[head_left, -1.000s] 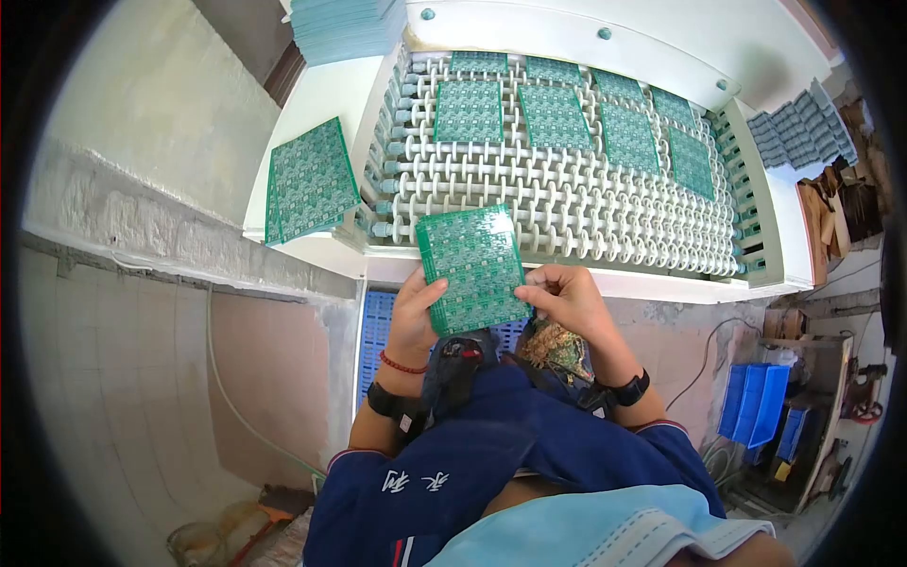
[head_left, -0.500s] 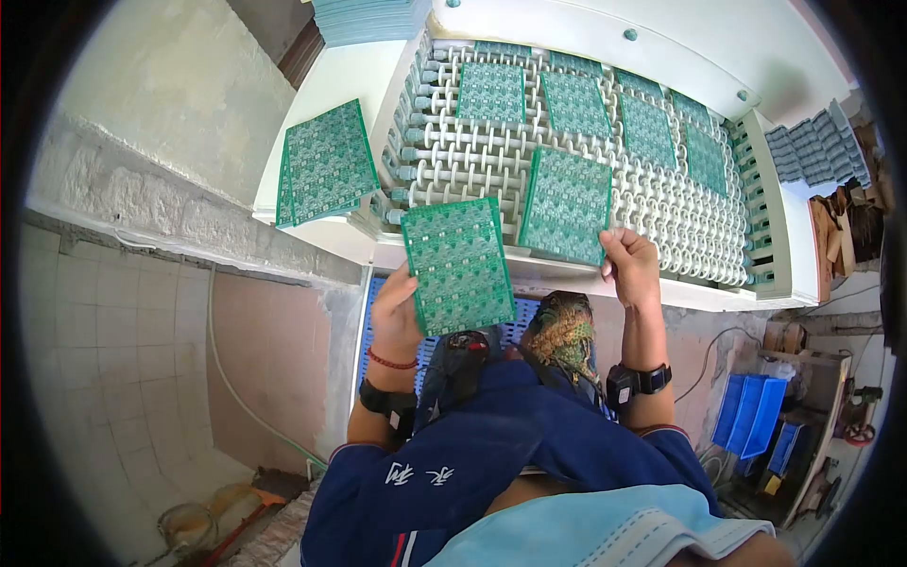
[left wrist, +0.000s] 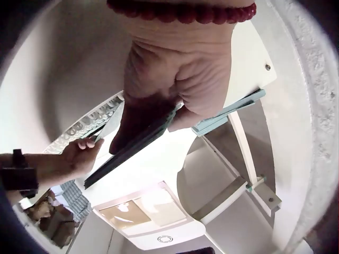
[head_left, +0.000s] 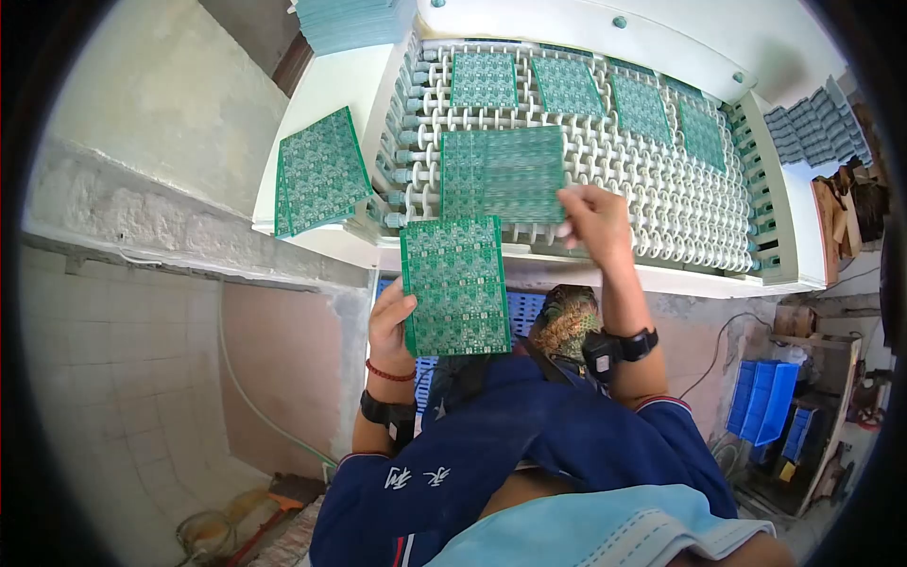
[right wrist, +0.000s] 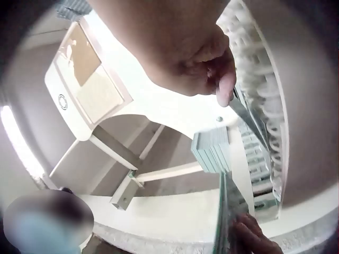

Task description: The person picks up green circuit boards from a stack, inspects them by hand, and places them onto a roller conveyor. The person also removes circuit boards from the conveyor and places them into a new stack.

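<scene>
In the head view my left hand (head_left: pixel 389 326) grips a small stack of green printed circuit boards (head_left: pixel 455 293) by its left side, in front of the machine's near edge. The left wrist view shows this stack (left wrist: pixel 132 151) edge-on between thumb and fingers. My right hand (head_left: pixel 600 227) pinches the right edge of a circuit board (head_left: pixel 524 180) over the near white rollers (head_left: pixel 652 213). Motion blurs that board, and it overlaps another green board (head_left: pixel 461 175) on its left. From the right wrist, the pinched board (right wrist: pixel 249 119) appears tilted close over the rollers.
A row of circuit boards (head_left: pixel 567 87) lies farther back on the rollers, partly followed by another under the white cover (head_left: pixel 680 38). More boards (head_left: pixel 321 175) rest on the left ledge. Stacked bluish-grey sheets (head_left: pixel 354 28) stand behind them; a grey ridged stack (head_left: pixel 817 132) is at right.
Both hands were at the stack; my right hand then carried boards forward over the rollers and shifted left. The left hand kept the stack. Boards on the rollers moved farther back.
</scene>
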Tool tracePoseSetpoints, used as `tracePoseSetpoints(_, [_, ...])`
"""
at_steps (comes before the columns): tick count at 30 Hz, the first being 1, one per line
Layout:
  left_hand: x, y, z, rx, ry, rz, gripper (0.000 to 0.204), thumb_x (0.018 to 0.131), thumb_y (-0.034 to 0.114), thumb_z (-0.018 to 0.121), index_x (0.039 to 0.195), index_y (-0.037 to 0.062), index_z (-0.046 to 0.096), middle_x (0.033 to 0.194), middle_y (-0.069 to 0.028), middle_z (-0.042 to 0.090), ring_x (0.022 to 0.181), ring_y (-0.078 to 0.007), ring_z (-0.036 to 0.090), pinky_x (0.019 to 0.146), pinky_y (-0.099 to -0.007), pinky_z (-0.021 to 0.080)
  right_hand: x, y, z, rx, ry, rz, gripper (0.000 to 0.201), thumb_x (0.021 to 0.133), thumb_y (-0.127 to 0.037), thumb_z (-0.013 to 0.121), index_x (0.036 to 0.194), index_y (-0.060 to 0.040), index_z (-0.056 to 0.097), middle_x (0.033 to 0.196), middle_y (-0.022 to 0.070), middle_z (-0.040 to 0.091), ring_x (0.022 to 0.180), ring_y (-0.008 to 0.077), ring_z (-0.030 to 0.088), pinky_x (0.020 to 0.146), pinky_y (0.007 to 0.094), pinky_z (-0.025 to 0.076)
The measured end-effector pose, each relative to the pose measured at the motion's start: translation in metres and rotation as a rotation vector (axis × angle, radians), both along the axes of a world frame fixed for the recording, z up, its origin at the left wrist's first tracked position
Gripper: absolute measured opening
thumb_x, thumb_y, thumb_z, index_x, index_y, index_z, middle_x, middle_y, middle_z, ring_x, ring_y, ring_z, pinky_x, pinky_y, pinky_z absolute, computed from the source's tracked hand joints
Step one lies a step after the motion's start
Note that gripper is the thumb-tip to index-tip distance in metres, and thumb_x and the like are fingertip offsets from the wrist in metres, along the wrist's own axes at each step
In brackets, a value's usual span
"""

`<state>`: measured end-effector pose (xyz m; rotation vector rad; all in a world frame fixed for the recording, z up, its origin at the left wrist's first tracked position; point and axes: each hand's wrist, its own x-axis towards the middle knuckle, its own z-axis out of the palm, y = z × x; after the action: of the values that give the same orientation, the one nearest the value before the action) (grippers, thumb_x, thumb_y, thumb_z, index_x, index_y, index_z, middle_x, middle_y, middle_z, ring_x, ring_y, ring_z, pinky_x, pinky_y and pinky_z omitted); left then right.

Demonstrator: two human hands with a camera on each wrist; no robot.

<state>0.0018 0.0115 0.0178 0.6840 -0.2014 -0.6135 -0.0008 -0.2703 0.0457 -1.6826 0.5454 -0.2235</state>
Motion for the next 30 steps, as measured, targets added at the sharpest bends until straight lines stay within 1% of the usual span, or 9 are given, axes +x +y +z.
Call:
tracePoseSetpoints(3, [0.001, -0.008, 0.0, 0.022, 0.023, 0.005, 0.049, 0.085, 0.012, 0.051, 0.126, -0.0103, 0.039, 0.119, -0.0189, 0.054, 0.104, -0.0246, 0.057, 0.089, -0.0341, 0.046, -0.021, -0.04, -0.004, -0.081, 0.026, -0.042, 0.024, 0.086, -0.016, 0.062, 0.093, 0.007, 0.064, 0.059, 0.0065, 0.06, 0.046, 0.0093, 0.057, 0.039, 0.0219, 0.044])
tracePoseSetpoints(8, [0.01, -0.04, -0.007, 0.056, 0.017, -0.017, 0.043, 0.087, 0.008, 0.052, 0.126, -0.0071, 0.041, 0.118, -0.0158, 0.055, 0.103, -0.0219, 0.057, 0.087, -0.0337, 0.047, -0.045, -0.057, -0.008, -0.597, 0.008, -0.146, 0.029, 0.083, -0.022, 0.067, 0.099, 0.0018, 0.066, 0.063, 0.0052, 0.062, 0.054, 0.0076, 0.056, 0.048, 0.0241, 0.046])
tracePoseSetpoints(11, [0.013, -0.063, -0.002, 0.077, -0.01, -0.012, 0.04, 0.088, 0.007, 0.053, 0.124, -0.0055, 0.043, 0.117, -0.0147, 0.056, 0.102, -0.021, 0.057, 0.087, -0.0332, 0.047, -0.057, -0.024, -0.017, -0.092, -0.197, 0.109, 0.025, 0.082, -0.022, 0.069, 0.092, 0.0012, 0.066, 0.064, 0.0026, 0.061, 0.052, 0.0065, 0.054, 0.046, 0.0215, 0.044])
tracePoseSetpoints(13, [0.014, -0.074, -0.003, 0.093, -0.003, -0.018, 0.039, 0.088, 0.006, 0.054, 0.123, -0.0047, 0.044, 0.116, -0.0143, 0.056, 0.102, -0.0207, 0.057, 0.086, -0.033, 0.047, -0.067, -0.004, -0.007, 0.179, 0.018, 0.349, 0.023, 0.082, -0.022, 0.069, 0.082, 0.0012, 0.065, 0.064, 0.0014, 0.059, 0.052, 0.0055, 0.053, 0.046, 0.0208, 0.044])
tracePoseSetpoints(17, [0.014, -0.078, -0.009, 0.155, -0.045, 0.01, 0.04, 0.089, 0.008, 0.052, 0.125, -0.0057, 0.042, 0.118, -0.0157, 0.055, 0.102, -0.021, 0.058, 0.087, -0.0336, 0.048, -0.07, -0.039, -0.019, 0.191, -0.089, 0.109, 0.02, 0.085, -0.018, 0.064, 0.079, 0.0009, 0.063, 0.059, -0.0024, 0.052, 0.048, 0.0043, 0.049, 0.041, 0.0211, 0.044])
tracePoseSetpoints(21, [0.011, -0.067, 0.001, -0.024, 0.075, -0.068, 0.044, 0.088, 0.008, 0.048, 0.127, -0.0083, 0.037, 0.122, -0.0182, 0.052, 0.105, -0.0236, 0.056, 0.089, -0.0349, 0.047, -0.076, -0.12, -0.011, -0.046, -0.072, -0.191, 0.024, 0.087, -0.02, 0.06, 0.084, 0.0026, 0.066, 0.054, -0.0031, 0.048, 0.046, 0.0043, 0.045, 0.039, 0.0211, 0.042])
tracePoseSetpoints(27, [0.008, -0.063, -0.007, -0.006, 0.063, -0.104, 0.044, 0.087, 0.005, 0.048, 0.127, -0.009, 0.037, 0.121, -0.0182, 0.053, 0.106, -0.0245, 0.056, 0.091, -0.0355, 0.046, -0.073, -0.162, -0.01, -0.893, 0.097, -0.355, 0.027, 0.082, -0.022, 0.065, 0.082, 0.0044, 0.067, 0.059, 0.0031, 0.06, 0.052, 0.0096, 0.052, 0.05, 0.0295, 0.042])
tracePoseSetpoints(28, [0.008, -0.064, -0.008, 0.012, 0.052, -0.088, 0.043, 0.087, 0.005, 0.048, 0.127, -0.0084, 0.038, 0.12, -0.0176, 0.053, 0.105, -0.024, 0.057, 0.09, -0.0352, 0.046, -0.073, -0.153, -0.003, -0.929, 0.159, -0.378, 0.025, 0.08, -0.022, 0.068, 0.082, 0.0027, 0.068, 0.064, 0.0051, 0.064, 0.059, 0.009, 0.056, 0.052, 0.0262, 0.043])
tracePoseSetpoints(30, [0.005, -0.065, -0.011, 0.057, 0.037, -0.056, 0.04, 0.088, 0.004, 0.048, 0.126, -0.0072, 0.04, 0.118, -0.0164, 0.055, 0.102, -0.0229, 0.058, 0.088, -0.0348, 0.047, -0.073, -0.133, -0.012, -0.66, 0.04, -0.29, 0.025, 0.079, -0.023, 0.071, 0.084, 0.0014, 0.068, 0.067, 0.0052, 0.065, 0.062, 0.0093, 0.059, 0.054, 0.0249, 0.045])
